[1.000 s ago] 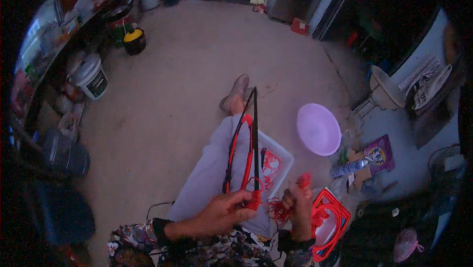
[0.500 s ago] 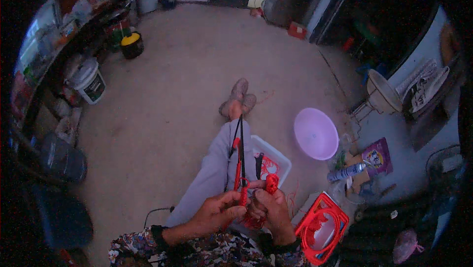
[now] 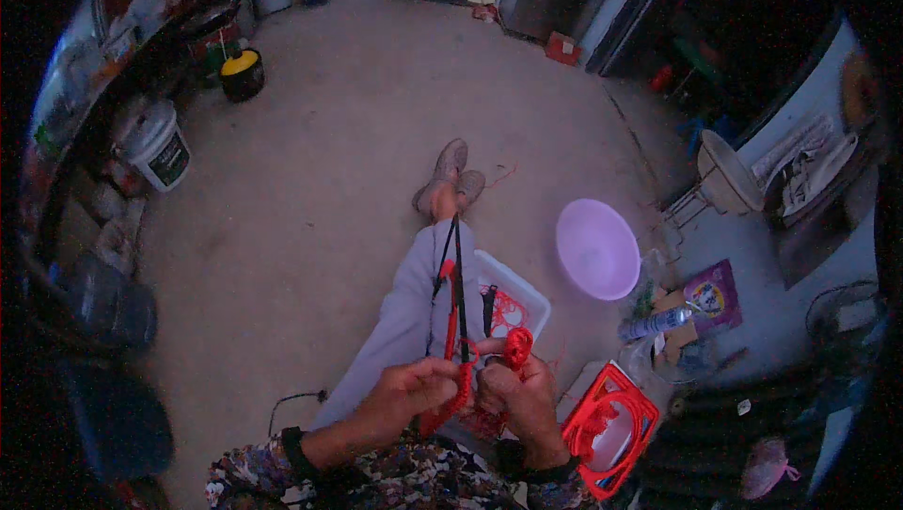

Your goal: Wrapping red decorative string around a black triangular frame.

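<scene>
My left hand (image 3: 412,399) has thumb and fingers pinched on a red knotted cord (image 3: 464,384), just where it meets a black strap (image 3: 460,294). That strap runs taut from near my shoe (image 3: 450,160) back over my grey trousers to my hands. Close on the right, my right hand (image 3: 523,399) is closed round red cord, and a small wound bundle of red cord (image 3: 518,346) sits at its fingers. More red cord hangs below both hands, partly hidden by them. A white tub (image 3: 536,301) with loose red cord inside stands beside my legs.
A red-framed basket (image 3: 602,430) lies at my right, with a purple basin (image 3: 598,249) farther off. A spray can (image 3: 654,324) and a purple bag (image 3: 712,295) lie near the right wall. A white bucket (image 3: 162,154) and a yellow-topped black pot (image 3: 242,75) stand at left.
My left hand has lifted slightly and its fingers have drawn up along the red knotted cord. My right hand keeps its hold. The whole view has shifted a little.
</scene>
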Motion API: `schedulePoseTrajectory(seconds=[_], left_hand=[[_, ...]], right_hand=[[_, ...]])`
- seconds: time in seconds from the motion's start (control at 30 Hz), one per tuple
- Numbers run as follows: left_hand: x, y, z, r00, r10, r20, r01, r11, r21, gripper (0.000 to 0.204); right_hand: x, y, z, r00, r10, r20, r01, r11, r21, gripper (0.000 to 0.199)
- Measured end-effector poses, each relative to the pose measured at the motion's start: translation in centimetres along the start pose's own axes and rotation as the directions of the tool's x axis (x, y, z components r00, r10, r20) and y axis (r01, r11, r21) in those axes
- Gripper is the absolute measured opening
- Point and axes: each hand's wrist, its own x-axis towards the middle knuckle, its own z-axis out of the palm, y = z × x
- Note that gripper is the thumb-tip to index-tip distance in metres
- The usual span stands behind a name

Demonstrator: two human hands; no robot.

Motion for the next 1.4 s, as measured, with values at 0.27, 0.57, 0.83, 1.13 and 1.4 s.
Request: schedulePoseTrajectory(seconds=[0.27,0.57,0.83,1.13,1.4], left_hand=[[2.0,-0.1,-0.6,0.997,-0.029,-0.067,0.021,0.993,-0.12,0.025],[1.9,-0.4,-1.3,0.999,0.005,0.034,0.002,0.982,-0.19,0.02],[1.6,-3.1,-2.4,0.997,0.016,-0.077,-0.018,1.0,-0.02,0.015],[0.3,-2.3,-2.3,0.96,0.264,-0.093,-0.209,0.898,0.388,0.011],[0.9,-1.0,-2.7,0.953,0.279,0.115,-0.295,0.783,0.548,0.01]], right_hand=[[1.2,-2.3,-0.9,0.994,0.05,0.094,-0.052,0.998,0.022,0.018],[1.8,-1.1,-2.0,0.999,0.022,0.045,-0.013,0.981,-0.192,0.02],[1.5,1.9,-2.8,0.989,0.124,0.084,-0.108,0.98,-0.166,0.011],[1.5,3.1,-2.9,0.962,0.108,0.251,-0.057,0.978,-0.201,0.017],[0.9,3.2,-3.6,0.94,0.103,0.325,-0.043,0.981,-0.188,0.018]])
